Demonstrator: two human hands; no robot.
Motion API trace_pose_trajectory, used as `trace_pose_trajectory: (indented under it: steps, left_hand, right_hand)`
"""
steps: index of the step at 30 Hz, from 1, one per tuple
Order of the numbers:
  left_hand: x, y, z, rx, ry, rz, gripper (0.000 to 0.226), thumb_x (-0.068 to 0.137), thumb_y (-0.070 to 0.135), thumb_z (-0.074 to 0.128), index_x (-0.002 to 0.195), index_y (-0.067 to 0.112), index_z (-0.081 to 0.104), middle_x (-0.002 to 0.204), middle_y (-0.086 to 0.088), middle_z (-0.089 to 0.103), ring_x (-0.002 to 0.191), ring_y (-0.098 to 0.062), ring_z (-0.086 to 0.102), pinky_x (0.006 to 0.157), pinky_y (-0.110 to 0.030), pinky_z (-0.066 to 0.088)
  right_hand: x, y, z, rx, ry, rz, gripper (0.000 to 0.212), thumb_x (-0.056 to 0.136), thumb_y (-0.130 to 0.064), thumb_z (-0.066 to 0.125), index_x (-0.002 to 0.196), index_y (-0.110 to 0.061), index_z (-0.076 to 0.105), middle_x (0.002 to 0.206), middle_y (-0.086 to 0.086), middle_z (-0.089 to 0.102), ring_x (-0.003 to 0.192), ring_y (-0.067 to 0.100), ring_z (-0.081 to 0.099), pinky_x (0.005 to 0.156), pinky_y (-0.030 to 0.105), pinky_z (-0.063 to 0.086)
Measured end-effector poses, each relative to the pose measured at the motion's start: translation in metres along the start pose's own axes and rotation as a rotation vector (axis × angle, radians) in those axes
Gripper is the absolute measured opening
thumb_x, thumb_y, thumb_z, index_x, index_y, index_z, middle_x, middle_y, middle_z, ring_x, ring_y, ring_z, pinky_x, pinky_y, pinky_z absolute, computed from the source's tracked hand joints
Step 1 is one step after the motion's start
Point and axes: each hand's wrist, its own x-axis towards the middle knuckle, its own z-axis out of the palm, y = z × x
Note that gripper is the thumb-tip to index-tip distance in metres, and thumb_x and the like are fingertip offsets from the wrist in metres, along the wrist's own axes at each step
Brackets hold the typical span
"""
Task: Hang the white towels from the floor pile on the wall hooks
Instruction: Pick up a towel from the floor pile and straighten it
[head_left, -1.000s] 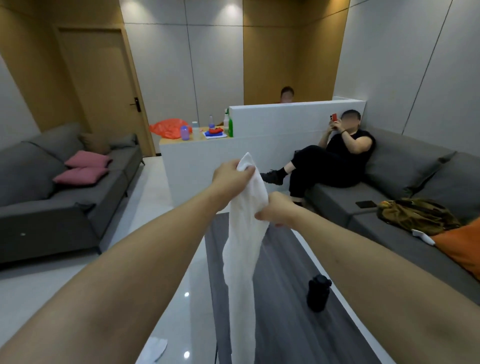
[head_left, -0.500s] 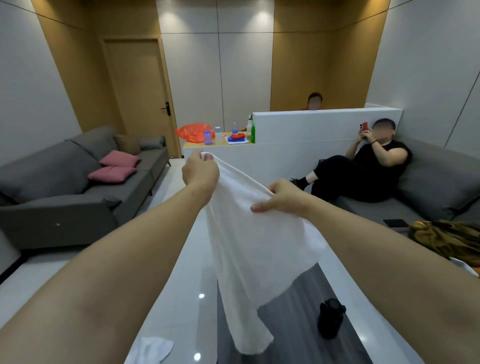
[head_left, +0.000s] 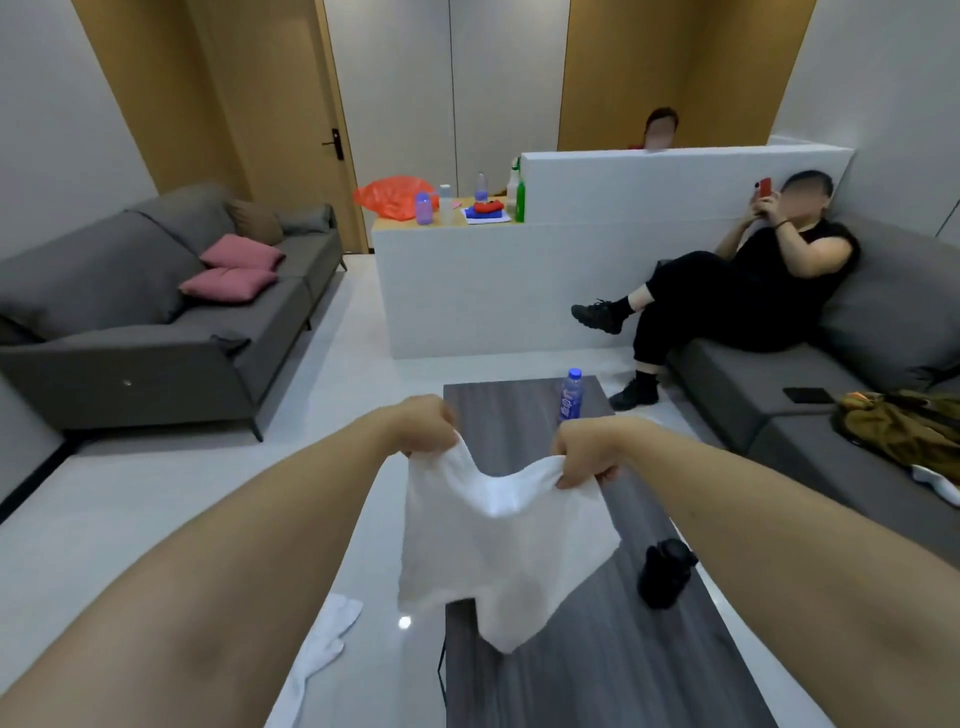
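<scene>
So the white towel (head_left: 498, 540) went from a bunched-up strip a second ago to spread wide; the left hand (head_left: 423, 428) and right hand (head_left: 584, 457) each pinch a top corner, and it sags between them over the coffee table's (head_left: 597, 675) near-left edge. Looks ready for hanging, though I see no hooks. Count: one towel held, another on the floor (head_left: 324, 644), two bottles on the table, two hands, two sofas.

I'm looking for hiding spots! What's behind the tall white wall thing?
Behind the white partition only a person's head shows above its top edge. The rest of that person, and anything else back there, is covered.
</scene>
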Motion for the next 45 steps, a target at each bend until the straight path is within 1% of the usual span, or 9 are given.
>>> trace_pose_trajectory:
  steps: [3, 8, 15, 19, 26, 30, 33, 40, 45]
  left_hand:
    - [0.016, -0.009, 0.036, 0.0, -0.079, -0.042, 0.031, 0.085, 0.012, 0.047, 0.106, 0.005, 0.069, 0.111, -0.012, 0.065, 0.096, -0.027, 0.063, 0.07, -0.033, 0.055]
    - [0.046, -0.029, 0.101, -0.012, -0.045, -0.044, 0.025, 0.091, 0.02, 0.048, 0.104, 0.012, 0.068, 0.109, -0.004, 0.062, 0.095, -0.021, 0.056, 0.071, -0.026, 0.042]
    - [0.079, -0.046, 0.167, 0.004, -0.016, -0.067, 0.018, 0.098, 0.024, 0.044, 0.097, 0.015, 0.06, 0.1, -0.003, 0.058, 0.085, -0.021, 0.052, 0.066, -0.024, 0.036]
    - [0.093, -0.008, 0.098, -0.043, 0.159, -0.021, 0.018, 0.098, 0.023, 0.046, 0.097, 0.013, 0.061, 0.097, -0.001, 0.059, 0.085, -0.022, 0.053, 0.07, -0.027, 0.038]
    - [0.061, 0.12, -0.161, -0.26, 0.835, 0.133, 0.015, 0.101, 0.023, 0.047, 0.1, 0.017, 0.061, 0.097, -0.006, 0.059, 0.09, -0.028, 0.053, 0.07, -0.029, 0.035]
    - [0.01, 0.153, -0.227, -0.353, 1.018, 0.244, 0.017, 0.101, 0.025, 0.047, 0.104, 0.017, 0.062, 0.097, -0.006, 0.061, 0.091, -0.028, 0.058, 0.079, -0.037, 0.05]
    - [-0.015, 0.148, -0.23, -0.359, 1.065, 0.3, 0.014, 0.1, 0.026, 0.049, 0.096, 0.019, 0.061, 0.093, -0.007, 0.06, 0.089, -0.029, 0.058, 0.071, -0.038, 0.052]
    - [-0.032, 0.096, -0.148, -0.309, 0.963, 0.221, 0.017, 0.101, 0.025, 0.052, 0.092, 0.016, 0.064, 0.087, -0.003, 0.058, 0.084, -0.024, 0.051, 0.071, -0.031, 0.036]
    - [-0.031, 0.044, -0.036, -0.324, 0.703, 0.058, 0.019, 0.1, 0.027, 0.05, 0.094, 0.016, 0.064, 0.092, -0.004, 0.059, 0.086, -0.025, 0.052, 0.073, -0.03, 0.038]
  right_hand:
    - [0.018, 0.007, 0.024, 0.134, -0.043, -0.006, 0.018, 0.088, -0.02, 0.061, 0.07, -0.018, 0.062, 0.07, 0.003, 0.06, 0.056, 0.02, 0.053, 0.053, 0.027, 0.047]
    - [0.057, 0.025, 0.082, 0.475, 0.103, 0.018, 0.024, 0.092, -0.008, 0.045, 0.092, -0.016, 0.067, 0.099, 0.006, 0.068, 0.093, 0.027, 0.064, 0.08, 0.04, 0.054]
    - [0.102, 0.035, 0.131, 0.654, 0.079, 0.114, 0.022, 0.089, -0.005, 0.049, 0.085, -0.012, 0.07, 0.09, 0.006, 0.07, 0.085, 0.024, 0.066, 0.069, 0.032, 0.052]
    - [0.11, 0.033, 0.048, 0.535, 0.277, 0.108, 0.015, 0.086, -0.009, 0.053, 0.074, -0.008, 0.062, 0.078, 0.008, 0.062, 0.075, 0.027, 0.06, 0.064, 0.032, 0.048]
    - [-0.005, 0.007, -0.213, 0.534, 1.057, 0.027, 0.014, 0.089, -0.023, 0.062, 0.093, -0.016, 0.074, 0.093, 0.008, 0.071, 0.088, 0.028, 0.064, 0.075, 0.033, 0.052]
    - [-0.082, -0.008, -0.257, 0.425, 1.324, 0.017, 0.02, 0.091, -0.018, 0.056, 0.103, -0.017, 0.072, 0.088, 0.002, 0.062, 0.093, 0.029, 0.059, 0.078, 0.032, 0.048]
    - [-0.106, -0.005, -0.245, 0.34, 1.359, 0.049, 0.016, 0.093, -0.023, 0.056, 0.094, -0.013, 0.069, 0.072, -0.006, 0.04, 0.085, 0.029, 0.056, 0.077, 0.038, 0.052]
    - [-0.106, 0.018, -0.138, 0.107, 1.131, 0.136, 0.03, 0.094, -0.05, 0.055, 0.082, -0.026, 0.065, 0.09, 0.0, 0.067, 0.084, 0.023, 0.059, 0.064, 0.031, 0.043]
    - [-0.086, 0.016, -0.025, 0.087, 0.975, 0.215, 0.02, 0.089, -0.038, 0.057, 0.072, -0.029, 0.06, 0.087, 0.0, 0.067, 0.089, 0.03, 0.065, 0.067, 0.03, 0.043]
